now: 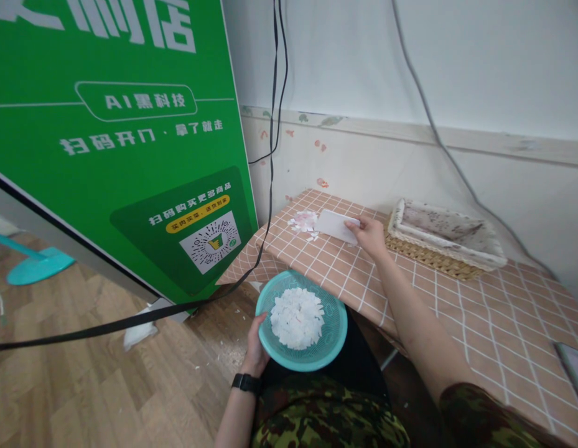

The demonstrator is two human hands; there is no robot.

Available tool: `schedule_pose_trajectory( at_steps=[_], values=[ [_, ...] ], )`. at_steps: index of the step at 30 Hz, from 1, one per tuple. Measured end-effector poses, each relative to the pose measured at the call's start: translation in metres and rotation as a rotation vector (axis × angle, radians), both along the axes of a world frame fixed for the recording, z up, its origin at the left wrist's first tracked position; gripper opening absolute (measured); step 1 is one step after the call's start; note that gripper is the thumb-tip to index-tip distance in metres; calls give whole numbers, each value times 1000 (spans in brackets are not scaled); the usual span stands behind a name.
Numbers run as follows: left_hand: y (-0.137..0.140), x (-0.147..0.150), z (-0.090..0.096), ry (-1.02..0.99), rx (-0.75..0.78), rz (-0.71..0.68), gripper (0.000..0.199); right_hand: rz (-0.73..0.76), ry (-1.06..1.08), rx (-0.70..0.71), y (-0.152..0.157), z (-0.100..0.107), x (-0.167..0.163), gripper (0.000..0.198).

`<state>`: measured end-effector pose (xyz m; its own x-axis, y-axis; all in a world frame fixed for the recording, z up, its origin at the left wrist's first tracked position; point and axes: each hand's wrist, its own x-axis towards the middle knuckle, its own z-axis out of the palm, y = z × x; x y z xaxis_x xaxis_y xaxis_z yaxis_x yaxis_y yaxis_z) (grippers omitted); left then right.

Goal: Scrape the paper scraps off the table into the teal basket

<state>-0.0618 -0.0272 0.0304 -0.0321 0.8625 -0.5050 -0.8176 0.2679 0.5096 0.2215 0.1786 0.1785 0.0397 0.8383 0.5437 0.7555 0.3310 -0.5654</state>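
My left hand (257, 346) grips the rim of a teal plastic colander (336, 336), held at lap height just below the table's edge. Inside the colander lies a heap of white paper scraps (297, 318). Over on the table, my right hand (367, 234) pinches the right end of a flat white card (334, 226). The card's left end is beside a small pile of pinkish and white paper scraps (303, 220) on the checked tablecloth. My right thumb is on top of the card; the fingers underneath are partly hidden.
A wicker basket with a cloth lining (450, 239) stands on the checked table (456, 311), right of my right hand. A black cable (270, 186) hangs in front of the green cabinet (130, 174). A phone (575, 367) lies at the far right.
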Motion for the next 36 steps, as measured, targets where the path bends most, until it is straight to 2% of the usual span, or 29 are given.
schedule_pose_trajectory(
  at_steps=[12,27,36],
  values=[
    [2,-1,-8,-14,30,9,30,36,25,-43,1,6,14,34],
    [-1,-2,-6,-9,37,-16,27,201,117,-148,-2,3,7,33],
    [0,-2,-7,-2,28,0,28,174,142,-178,-1,2,8,38]
  ],
)
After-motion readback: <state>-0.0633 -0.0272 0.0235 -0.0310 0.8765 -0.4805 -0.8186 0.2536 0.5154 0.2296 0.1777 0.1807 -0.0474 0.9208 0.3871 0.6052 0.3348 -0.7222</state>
